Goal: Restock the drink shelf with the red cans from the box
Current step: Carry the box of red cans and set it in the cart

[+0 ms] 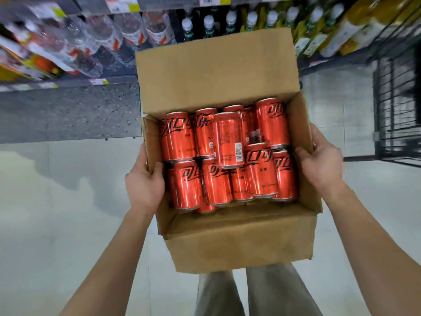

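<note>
Both arms are reaching forward. The left hand (144, 179) and the right hand (322, 161) are gripping the cardboard box (239, 238) walls, fingers curled. Inside, glossy red cans (227, 156) are lying stacked.

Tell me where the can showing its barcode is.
Head view: the barcode can lies atop the other red cans near the middle of the cardboard box, held between left hand and right hand.

I hold the box (239, 236) with cans (182, 181) lying in it in two rows. My left grip (143, 179) clasps the box's left wall, my right grip (323, 165) its right wall. Beyond the box stands the drink shelf (75, 82); below the box, the floor (57, 224).
</note>
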`<state>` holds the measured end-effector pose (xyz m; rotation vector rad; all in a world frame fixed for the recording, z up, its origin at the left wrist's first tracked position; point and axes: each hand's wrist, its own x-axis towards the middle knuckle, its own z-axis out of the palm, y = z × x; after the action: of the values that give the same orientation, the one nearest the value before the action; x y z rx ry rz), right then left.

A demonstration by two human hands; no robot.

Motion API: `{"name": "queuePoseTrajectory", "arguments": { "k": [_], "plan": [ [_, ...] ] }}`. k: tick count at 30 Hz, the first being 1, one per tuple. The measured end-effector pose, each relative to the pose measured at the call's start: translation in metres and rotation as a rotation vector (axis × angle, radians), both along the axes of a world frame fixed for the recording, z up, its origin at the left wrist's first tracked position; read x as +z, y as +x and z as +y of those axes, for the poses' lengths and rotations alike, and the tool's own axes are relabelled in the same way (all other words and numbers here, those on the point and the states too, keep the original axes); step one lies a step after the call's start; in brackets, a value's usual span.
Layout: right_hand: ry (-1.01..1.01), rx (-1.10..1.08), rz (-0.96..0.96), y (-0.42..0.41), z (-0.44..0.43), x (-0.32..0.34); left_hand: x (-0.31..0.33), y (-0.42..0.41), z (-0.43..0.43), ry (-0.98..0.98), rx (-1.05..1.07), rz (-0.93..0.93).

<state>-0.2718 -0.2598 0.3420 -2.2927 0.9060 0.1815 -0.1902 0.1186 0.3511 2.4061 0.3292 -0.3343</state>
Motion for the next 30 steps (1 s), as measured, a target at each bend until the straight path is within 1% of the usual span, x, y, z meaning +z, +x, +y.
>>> {"name": "queuePoseTrajectory", "arguments": {
  "k": [5, 14, 16, 19, 23, 27, 30],
  "plan": [
    [0.028, -0.088, -0.01, -0.068, 0.03, 0.044, 0.044, -0.044, 0.031, -0.038, -0.077, -0.044],
    [-0.021, -0.094, 0.063, -0.179, 0.06, 0.111, 0.102, -0.141, 0.053, -0.004, -0.136, -0.036],
    [-0.02, -0.098, 0.064, -0.201, 0.06, 0.122, 0.11, -0.164, 0.051, 0.003, -0.116, -0.012],
    [-0.015, -0.099, 0.084, -0.237, 0.053, 0.131, 0.121, -0.2, 0.043, -0.026, -0.073, 0.02],
    [-0.002, -0.071, 0.078, -0.284, 0.033, 0.14, 0.135, -0.256, 0.024, 0.047, -0.055, 0.016],
    [-0.011, -0.067, 0.088, -0.334, 0.01, 0.151, 0.148, -0.312, 0.002, -0.004, -0.015, 0.022],
    [-0.011, -0.086, 0.085, -0.373, -0.007, 0.159, 0.155, -0.347, -0.016, -0.023, -0.037, 0.021]
  ]
}}
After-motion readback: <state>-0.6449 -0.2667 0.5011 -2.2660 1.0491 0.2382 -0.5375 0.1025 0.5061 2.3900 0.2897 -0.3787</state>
